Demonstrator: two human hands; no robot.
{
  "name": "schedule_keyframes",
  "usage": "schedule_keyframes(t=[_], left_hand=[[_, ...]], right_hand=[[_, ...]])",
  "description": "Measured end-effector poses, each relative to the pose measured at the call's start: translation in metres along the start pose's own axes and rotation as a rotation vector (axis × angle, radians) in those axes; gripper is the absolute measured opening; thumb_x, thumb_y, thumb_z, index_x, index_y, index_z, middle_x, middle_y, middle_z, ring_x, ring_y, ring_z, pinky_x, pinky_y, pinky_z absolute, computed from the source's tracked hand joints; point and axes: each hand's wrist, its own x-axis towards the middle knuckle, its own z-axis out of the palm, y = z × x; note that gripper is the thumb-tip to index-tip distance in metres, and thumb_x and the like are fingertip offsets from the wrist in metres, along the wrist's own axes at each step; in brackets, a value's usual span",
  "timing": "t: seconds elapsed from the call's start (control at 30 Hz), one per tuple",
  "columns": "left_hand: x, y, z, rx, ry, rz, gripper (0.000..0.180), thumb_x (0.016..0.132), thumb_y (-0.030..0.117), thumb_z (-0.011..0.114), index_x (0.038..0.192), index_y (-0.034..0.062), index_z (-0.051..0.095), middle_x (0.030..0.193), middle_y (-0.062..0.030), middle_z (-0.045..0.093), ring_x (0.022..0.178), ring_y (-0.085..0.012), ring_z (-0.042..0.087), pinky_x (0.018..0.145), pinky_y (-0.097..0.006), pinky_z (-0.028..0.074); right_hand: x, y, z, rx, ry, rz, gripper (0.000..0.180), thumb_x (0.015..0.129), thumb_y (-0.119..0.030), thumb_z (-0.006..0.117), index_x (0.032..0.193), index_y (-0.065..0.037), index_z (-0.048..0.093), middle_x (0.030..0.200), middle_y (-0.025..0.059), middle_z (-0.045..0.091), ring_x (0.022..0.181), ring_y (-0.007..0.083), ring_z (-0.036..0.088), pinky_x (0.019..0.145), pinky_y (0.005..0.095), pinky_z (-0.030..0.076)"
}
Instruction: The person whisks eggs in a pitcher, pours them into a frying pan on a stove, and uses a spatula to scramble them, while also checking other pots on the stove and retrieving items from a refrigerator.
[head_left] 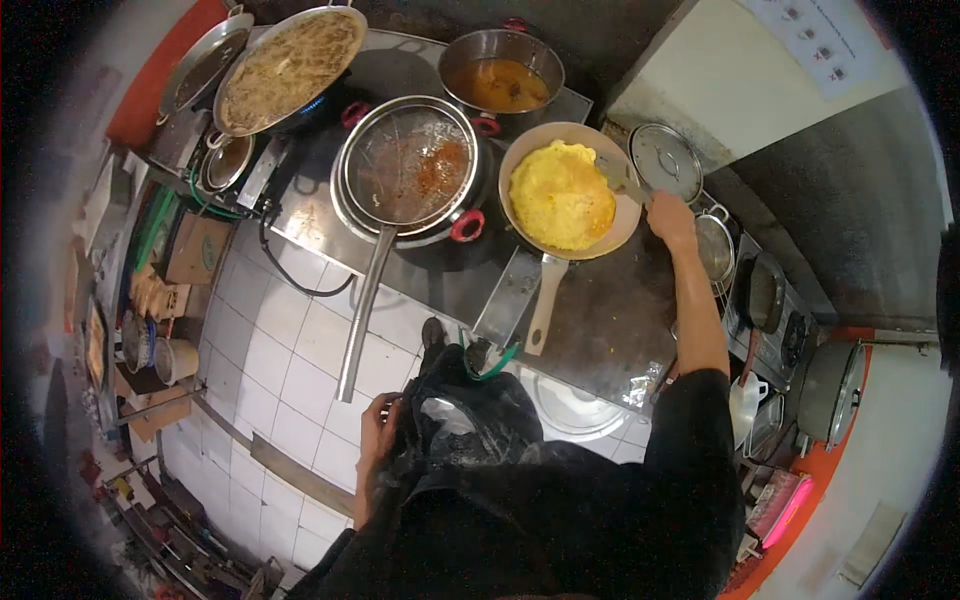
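A round yellow omelette (pixel 563 195) lies in a beige frying pan (pixel 520 150), whose pale handle (pixel 544 305) points toward me. My right hand (pixel 671 219) is closed around the handle of a metal spatula (pixel 622 180). Its blade reaches over the pan's right side, at the omelette's edge; whether it goes under the egg I cannot tell. Low beside my dark clothing hangs my left hand (pixel 377 430), loosely bent fingers partly hidden, with no object visible in it.
Left of the pan, a long-handled strainer (pixel 410 160) rests over a pot with red handles. Behind are a pot of orange liquid (pixel 500 85) and a wide pan of bubbling, light-brown food (pixel 290 70). A lid (pixel 667 163) stands near my right hand. White tiles (pixel 300 360) cover the floor.
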Motion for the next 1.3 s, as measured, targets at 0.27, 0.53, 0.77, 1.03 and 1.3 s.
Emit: schedule_keyframes(t=[0.27,0.53,0.77,1.03,1.3], left_hand=[[-0.031,-0.159,-0.039,-0.233,0.276,-0.293,0.024,0.093,0.019,0.052,0.108,0.0014,0.059,0.093,-0.0122,0.065,0.079,-0.0203,0.063,0.067,-0.031,0.051],[-0.045,-0.210,-0.050,0.390,-0.180,-0.167,0.018,0.084,0.020,0.061,0.084,0.0026,0.067,0.081,-0.0094,0.068,0.073,-0.0243,0.062,0.066,-0.035,0.048],[-0.010,-0.239,-0.048,0.291,-0.082,-0.071,0.024,0.084,0.025,0.060,0.086,0.0025,0.066,0.082,-0.0122,0.066,0.076,-0.0271,0.061,0.066,-0.037,0.047],[0.029,-0.230,-0.054,-0.016,0.066,-0.121,0.030,0.088,0.025,0.061,0.103,-0.0008,0.064,0.086,-0.0100,0.066,0.076,-0.0155,0.061,0.062,-0.026,0.047],[0.032,-0.212,-0.060,-0.119,0.038,-0.266,0.031,0.089,0.023,0.060,0.104,-0.0029,0.063,0.089,-0.0107,0.067,0.080,-0.0173,0.062,0.065,-0.028,0.049]], right_hand=[[0.006,-0.056,-0.026,-0.094,-0.019,-0.282,0.027,0.086,-0.021,0.055,0.111,-0.017,0.064,0.093,0.0147,0.067,0.084,0.0333,0.065,0.073,0.0467,0.051],[-0.103,-0.097,-0.046,-0.076,-0.052,-0.258,0.040,0.087,-0.013,0.049,0.126,-0.020,0.052,0.091,0.0202,0.063,0.082,0.0382,0.064,0.072,0.0475,0.052],[-0.117,-0.098,-0.031,-0.003,-0.129,-0.089,0.036,0.089,-0.015,0.046,0.125,-0.016,0.055,0.093,0.0219,0.062,0.085,0.0406,0.063,0.076,0.0481,0.050],[-0.143,-0.135,-0.068,0.204,-0.050,-0.181,0.032,0.084,-0.009,0.047,0.113,-0.009,0.061,0.085,0.0247,0.063,0.081,0.0408,0.063,0.074,0.0490,0.051],[-0.090,-0.130,-0.011,0.267,-0.014,-0.004,0.027,0.089,-0.021,0.050,0.105,-0.007,0.066,0.096,0.0237,0.063,0.090,0.0426,0.061,0.080,0.0486,0.047]])
